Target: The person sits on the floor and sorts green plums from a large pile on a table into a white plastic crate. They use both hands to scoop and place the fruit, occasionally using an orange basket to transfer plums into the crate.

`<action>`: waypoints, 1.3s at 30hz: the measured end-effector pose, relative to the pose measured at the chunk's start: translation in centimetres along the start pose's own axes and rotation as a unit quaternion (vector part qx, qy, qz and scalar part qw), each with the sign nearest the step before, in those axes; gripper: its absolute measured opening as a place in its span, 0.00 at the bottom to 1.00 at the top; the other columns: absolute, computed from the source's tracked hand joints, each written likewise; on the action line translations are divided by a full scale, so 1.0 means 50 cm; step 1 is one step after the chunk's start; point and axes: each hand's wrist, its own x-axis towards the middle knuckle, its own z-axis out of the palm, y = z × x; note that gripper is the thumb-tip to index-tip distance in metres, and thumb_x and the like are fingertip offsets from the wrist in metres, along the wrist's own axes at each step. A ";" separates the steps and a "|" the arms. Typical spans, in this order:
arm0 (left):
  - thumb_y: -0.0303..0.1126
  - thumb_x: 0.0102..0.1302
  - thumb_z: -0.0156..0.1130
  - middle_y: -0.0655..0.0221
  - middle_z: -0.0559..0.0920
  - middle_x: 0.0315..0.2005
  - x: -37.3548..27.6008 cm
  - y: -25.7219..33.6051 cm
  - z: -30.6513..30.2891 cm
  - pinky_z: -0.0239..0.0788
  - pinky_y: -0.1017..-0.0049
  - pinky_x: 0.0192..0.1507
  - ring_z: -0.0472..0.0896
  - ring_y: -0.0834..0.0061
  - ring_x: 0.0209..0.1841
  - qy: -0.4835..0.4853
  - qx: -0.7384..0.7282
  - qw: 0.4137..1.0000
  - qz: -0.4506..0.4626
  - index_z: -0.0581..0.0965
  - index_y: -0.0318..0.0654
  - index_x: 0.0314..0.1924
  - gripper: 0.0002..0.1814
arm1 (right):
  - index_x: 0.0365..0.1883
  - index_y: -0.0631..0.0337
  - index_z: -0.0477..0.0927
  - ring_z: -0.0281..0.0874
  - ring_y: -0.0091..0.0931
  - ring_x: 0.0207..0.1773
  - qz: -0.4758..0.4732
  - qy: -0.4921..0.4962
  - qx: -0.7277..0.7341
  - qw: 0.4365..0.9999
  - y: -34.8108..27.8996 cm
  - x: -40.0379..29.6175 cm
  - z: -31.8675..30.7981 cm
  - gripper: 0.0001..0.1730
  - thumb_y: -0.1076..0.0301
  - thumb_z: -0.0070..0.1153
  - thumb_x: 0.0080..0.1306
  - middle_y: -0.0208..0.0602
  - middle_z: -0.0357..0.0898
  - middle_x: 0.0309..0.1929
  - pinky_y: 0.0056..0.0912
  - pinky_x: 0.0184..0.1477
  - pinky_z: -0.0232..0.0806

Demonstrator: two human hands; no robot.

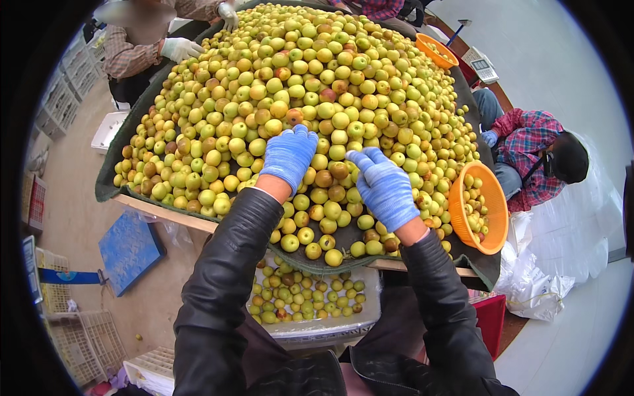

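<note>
A large heap of round yellow-green fruit, some with brown or reddish skins, covers a table lined with dark green cloth. My left hand, in a blue knit glove, lies palm down on the fruit near the heap's front middle; whether it grips one is hidden. My right hand, gloved alike, is over the fruit to the right, its fingers pointing up and left; its palm side is hidden. Below the table's front edge, a lined white crate holds more of the same fruit.
An orange plastic basket with fruit stands at the table's right corner, another orange basket at the far right. A person in plaid sits at right; other people's gloved hands touch the heap at upper left. A blue platform lies at left.
</note>
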 end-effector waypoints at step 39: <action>0.49 0.67 0.54 0.57 0.71 0.61 -0.206 0.219 -0.110 0.54 0.60 0.65 0.66 0.56 0.62 0.197 -0.386 0.892 0.128 0.74 0.38 0.59 0.28 | 0.60 0.60 0.70 0.71 0.37 0.58 0.392 0.254 0.867 0.175 -0.109 -0.165 0.020 0.36 0.37 0.43 0.69 0.45 0.72 0.57 0.38 0.62 0.67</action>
